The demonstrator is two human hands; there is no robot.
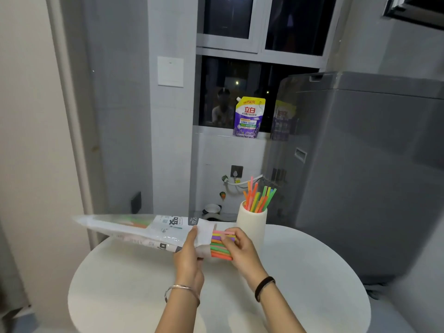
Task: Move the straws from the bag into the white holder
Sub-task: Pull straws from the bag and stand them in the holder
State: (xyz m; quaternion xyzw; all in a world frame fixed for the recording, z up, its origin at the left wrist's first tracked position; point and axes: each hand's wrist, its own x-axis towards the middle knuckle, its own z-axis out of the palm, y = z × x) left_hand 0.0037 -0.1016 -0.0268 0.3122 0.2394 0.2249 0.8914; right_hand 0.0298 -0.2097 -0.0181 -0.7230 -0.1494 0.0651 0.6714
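A long clear plastic bag (149, 230) with printed text lies level above the round white table (134, 284), its open mouth pointing right. My left hand (188, 255) grips the bag near that mouth. A bundle of coloured straws (219, 246) sticks out of the mouth, and my right hand (240, 251) has its fingers closed on their ends. Just behind my right hand stands the white holder (252, 218), a cylinder with several straws (259, 197) upright in it, fanned to the right.
A grey washing machine (360, 176) fills the right side, close to the table's far right edge. A purple detergent pouch (248, 116) stands on the window sill behind. Wall outlets and hoses sit low on the wall beyond the table.
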